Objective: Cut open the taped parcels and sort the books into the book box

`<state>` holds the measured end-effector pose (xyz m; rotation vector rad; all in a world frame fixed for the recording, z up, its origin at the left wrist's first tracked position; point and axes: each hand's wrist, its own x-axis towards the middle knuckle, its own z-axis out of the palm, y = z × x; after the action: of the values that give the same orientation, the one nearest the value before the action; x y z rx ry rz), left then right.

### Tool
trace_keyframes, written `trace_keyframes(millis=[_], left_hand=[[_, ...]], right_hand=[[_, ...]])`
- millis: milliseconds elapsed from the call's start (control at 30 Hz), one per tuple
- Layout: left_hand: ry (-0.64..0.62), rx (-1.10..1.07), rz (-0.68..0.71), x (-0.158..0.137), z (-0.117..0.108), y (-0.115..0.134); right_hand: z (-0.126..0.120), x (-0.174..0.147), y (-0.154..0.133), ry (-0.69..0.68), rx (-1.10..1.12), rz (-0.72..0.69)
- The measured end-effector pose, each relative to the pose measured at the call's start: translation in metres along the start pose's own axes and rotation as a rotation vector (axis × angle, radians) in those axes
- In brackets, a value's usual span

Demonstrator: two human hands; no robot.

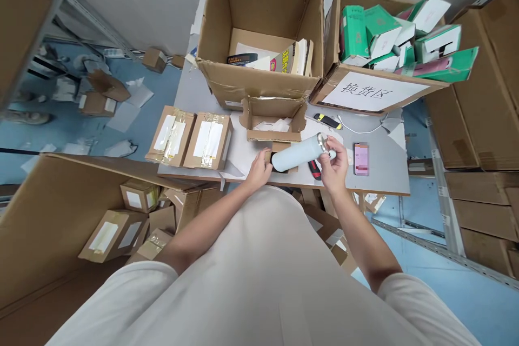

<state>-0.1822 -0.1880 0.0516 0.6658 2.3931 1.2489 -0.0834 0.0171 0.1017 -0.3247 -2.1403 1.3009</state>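
Observation:
A pale blue bottle with a metal cap and a dark base lies slanted above the table's front edge. My right hand is closed around its cap end, thumb and fingers on the metal part. At the base end, my left hand is closed on a small brown cardboard box, which is mostly hidden behind the bottle. Just behind the bottle is an open cardboard box with white paper inside. A red and black cutter rests partly under the bottle, near my right hand.
Two taped boxes sit left on the table. A phone, yellow-black cutter and white cable lie right. Behind stand a large carton with books and a carton of green boxes. A parcel bin stands lower left.

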Motion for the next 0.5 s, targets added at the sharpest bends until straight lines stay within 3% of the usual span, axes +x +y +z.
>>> trace_keyframes(millis=[67, 200, 367, 500], left_hand=[[-0.037, -0.020, -0.067, -0.004, 0.000, 0.000], [-0.075, -0.058, -0.073, -0.007, 0.003, 0.003], [0.015, -0.093, -0.028, -0.004, 0.002, -0.001], [0.006, -0.151, -0.027, -0.006, 0.000, -0.005]], right_hand=[[0.002, -0.003, -0.009, -0.061, -0.066, -0.077], [0.012, -0.001, -0.024, -0.398, -0.200, -0.198], [0.040, -0.002, -0.020, -0.702, -0.471, -0.149], [0.057, -0.007, -0.013, -0.781, -0.666, -0.119]])
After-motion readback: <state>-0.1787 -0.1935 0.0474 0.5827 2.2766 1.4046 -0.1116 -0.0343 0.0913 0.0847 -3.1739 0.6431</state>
